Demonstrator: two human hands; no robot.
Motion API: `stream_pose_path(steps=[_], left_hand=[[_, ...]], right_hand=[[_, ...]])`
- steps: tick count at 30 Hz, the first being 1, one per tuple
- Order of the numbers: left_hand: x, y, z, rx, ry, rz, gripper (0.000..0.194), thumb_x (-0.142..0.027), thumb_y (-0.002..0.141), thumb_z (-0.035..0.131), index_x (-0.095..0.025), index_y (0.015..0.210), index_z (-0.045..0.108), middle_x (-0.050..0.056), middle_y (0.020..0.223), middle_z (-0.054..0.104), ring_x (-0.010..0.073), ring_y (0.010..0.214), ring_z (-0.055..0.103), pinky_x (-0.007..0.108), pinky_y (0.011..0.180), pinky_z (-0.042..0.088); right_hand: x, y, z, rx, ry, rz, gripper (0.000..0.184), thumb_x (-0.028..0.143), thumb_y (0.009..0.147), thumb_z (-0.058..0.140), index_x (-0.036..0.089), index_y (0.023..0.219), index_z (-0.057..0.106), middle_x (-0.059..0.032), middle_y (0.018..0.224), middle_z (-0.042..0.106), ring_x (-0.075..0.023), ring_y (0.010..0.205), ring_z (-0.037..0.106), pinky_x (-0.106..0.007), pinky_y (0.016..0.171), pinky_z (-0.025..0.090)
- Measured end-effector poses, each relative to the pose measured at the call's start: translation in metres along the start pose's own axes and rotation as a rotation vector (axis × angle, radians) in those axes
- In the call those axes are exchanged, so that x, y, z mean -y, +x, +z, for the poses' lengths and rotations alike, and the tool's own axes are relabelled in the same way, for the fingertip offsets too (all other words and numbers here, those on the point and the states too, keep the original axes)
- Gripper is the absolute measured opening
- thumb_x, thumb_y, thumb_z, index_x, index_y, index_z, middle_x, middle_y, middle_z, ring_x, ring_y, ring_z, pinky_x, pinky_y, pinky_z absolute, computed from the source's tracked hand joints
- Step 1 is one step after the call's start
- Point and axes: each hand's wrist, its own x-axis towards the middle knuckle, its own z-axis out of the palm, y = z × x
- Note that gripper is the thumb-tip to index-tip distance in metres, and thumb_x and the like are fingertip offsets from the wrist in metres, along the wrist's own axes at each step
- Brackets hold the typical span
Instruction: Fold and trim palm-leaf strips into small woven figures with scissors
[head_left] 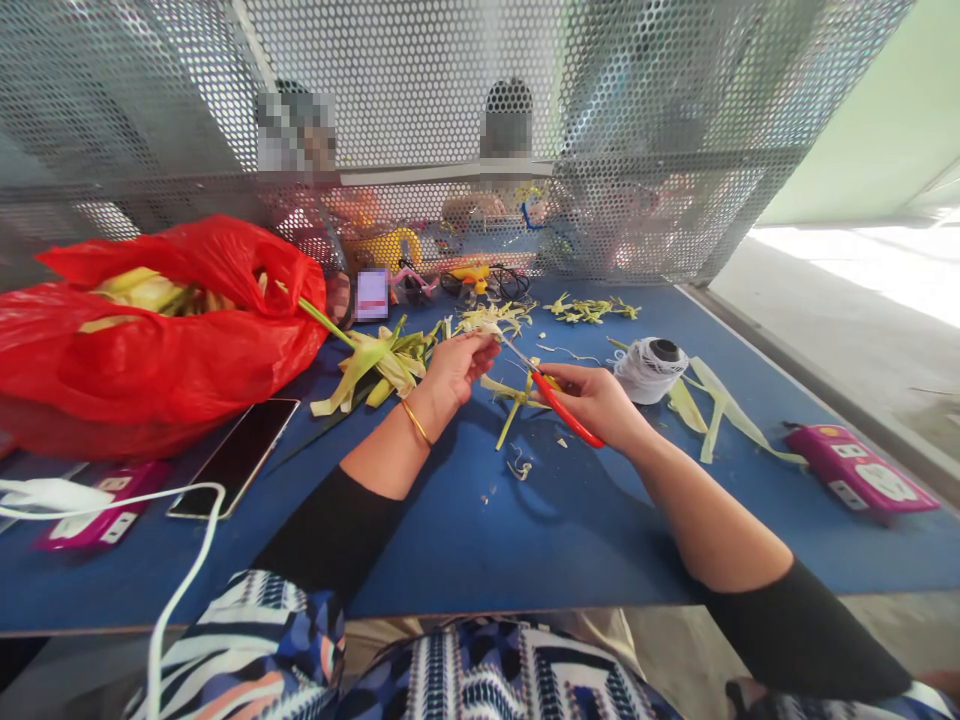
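Note:
My right hand [604, 402] is wrapped round a pair of red-handled scissors [564, 408]. Their blades point up and left, reaching the fingertips of my left hand [460, 368]. Those fingers pinch a pale piece of corn husk [489, 329], partly hidden by the fingers. Just beyond lies a heap of pale shredded husk [510, 316]. Between my hands a knotted green husk strip [512, 415] rests on the blue table [480, 560]. Larger yellow-green husks [375, 365] lie left of my left hand. A cone of white thread [651, 370] stands right of my right hand.
A red plastic bag [247, 340] of husks fills the left. Near it are a dark phone [236, 455], a white cable [206, 550] and a magenta power strip [112, 505]; another magenta power strip [862, 470] is far right. A perforated metal screen [622, 110] closes the back, people behind it.

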Motion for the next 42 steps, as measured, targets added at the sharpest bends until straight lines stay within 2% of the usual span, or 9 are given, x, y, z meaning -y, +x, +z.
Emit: stream_pose_path(steps=[7, 12, 17, 20, 25, 29, 31, 35, 42], left_hand=[[-0.002, -0.001, -0.001, 0.035, -0.016, -0.012, 0.013, -0.008, 0.082, 0.068, -0.014, 0.07, 0.069, -0.001, 0.061, 0.068, 0.0068, 0.055, 0.064, 0.016, 0.048, 0.04], [-0.008, -0.003, -0.002, 0.081, -0.004, 0.018, 0.017, -0.005, 0.079, 0.067, -0.015, 0.065, 0.065, -0.001, 0.059, 0.067, 0.0088, 0.056, 0.067, 0.015, 0.045, 0.037], [-0.013, -0.008, -0.001, 0.085, 0.045, 0.082, 0.013, -0.005, 0.073, 0.071, -0.016, 0.067, 0.065, -0.001, 0.064, 0.07, 0.0106, 0.056, 0.069, 0.016, 0.042, 0.033], [-0.013, -0.009, -0.001, 0.065, 0.089, 0.11, 0.013, -0.005, 0.069, 0.072, -0.016, 0.071, 0.065, 0.0, 0.065, 0.071, 0.0111, 0.055, 0.068, 0.017, 0.042, 0.034], [-0.013, -0.01, -0.002, 0.092, 0.137, 0.16, 0.013, -0.007, 0.069, 0.074, -0.015, 0.073, 0.066, 0.0, 0.063, 0.07, 0.0105, 0.056, 0.067, 0.017, 0.049, 0.043], [-0.015, -0.009, -0.002, 0.094, 0.141, 0.163, 0.011, -0.007, 0.072, 0.073, -0.015, 0.074, 0.066, 0.001, 0.063, 0.07, 0.0096, 0.055, 0.066, 0.018, 0.053, 0.047], [-0.015, -0.009, -0.002, 0.079, 0.142, 0.158, 0.011, -0.005, 0.072, 0.072, -0.015, 0.074, 0.066, 0.001, 0.063, 0.07, 0.0096, 0.055, 0.065, 0.019, 0.054, 0.049], [-0.013, -0.007, -0.002, 0.065, 0.154, 0.153, 0.013, -0.005, 0.072, 0.075, -0.015, 0.074, 0.067, 0.001, 0.064, 0.07, 0.01, 0.055, 0.066, 0.02, 0.057, 0.052], [-0.011, -0.004, -0.002, 0.082, 0.181, 0.151, 0.011, -0.004, 0.076, 0.073, -0.014, 0.075, 0.067, 0.002, 0.066, 0.07, 0.0099, 0.056, 0.066, 0.021, 0.061, 0.054]], right_hand=[[0.007, -0.002, 0.001, 0.036, 0.031, 0.082, 0.065, 0.065, 0.058, 0.079, 0.013, 0.097, 0.077, 0.006, 0.057, 0.044, -0.007, 0.051, 0.032, -0.023, 0.048, 0.024], [0.012, -0.003, 0.002, -0.039, 0.3, 0.097, 0.069, 0.07, 0.062, 0.074, 0.017, 0.106, 0.071, 0.0035, 0.062, 0.05, -0.0083, 0.048, 0.035, -0.025, 0.045, 0.028], [0.025, -0.006, -0.011, 0.071, 0.643, 0.171, 0.059, 0.075, 0.076, 0.055, 0.025, 0.103, 0.069, -0.0002, 0.074, 0.051, -0.0116, 0.055, 0.042, -0.029, 0.053, 0.041], [0.026, -0.007, -0.014, 0.07, 0.531, 0.194, 0.062, 0.076, 0.075, 0.056, 0.023, 0.105, 0.067, 0.0006, 0.071, 0.05, -0.0115, 0.055, 0.042, -0.029, 0.051, 0.039], [0.02, -0.007, -0.008, -0.091, 0.185, 0.082, 0.078, 0.068, 0.059, 0.077, 0.016, 0.116, 0.064, 0.0076, 0.06, 0.044, -0.0092, 0.052, 0.038, -0.025, 0.048, 0.031], [0.02, -0.002, -0.016, -0.226, 0.267, 0.055, 0.078, 0.067, 0.056, 0.08, 0.019, 0.115, 0.063, 0.0077, 0.061, 0.044, -0.0087, 0.052, 0.035, -0.025, 0.046, 0.03], [0.022, 0.0, -0.023, -0.188, 0.441, 0.087, 0.072, 0.075, 0.066, 0.07, 0.02, 0.112, 0.064, 0.0045, 0.065, 0.046, -0.0098, 0.052, 0.036, -0.025, 0.046, 0.031], [0.025, 0.0, -0.03, 0.104, 0.618, 0.25, 0.075, 0.086, 0.076, 0.047, 0.018, 0.101, 0.067, -0.0016, 0.068, 0.049, -0.0122, 0.052, 0.035, -0.027, 0.044, 0.032], [0.028, -0.003, -0.029, -0.023, 0.51, 0.18, 0.079, 0.087, 0.08, 0.033, 0.023, 0.111, 0.066, -0.0029, 0.07, 0.052, -0.0158, 0.054, 0.042, -0.031, 0.05, 0.04]])
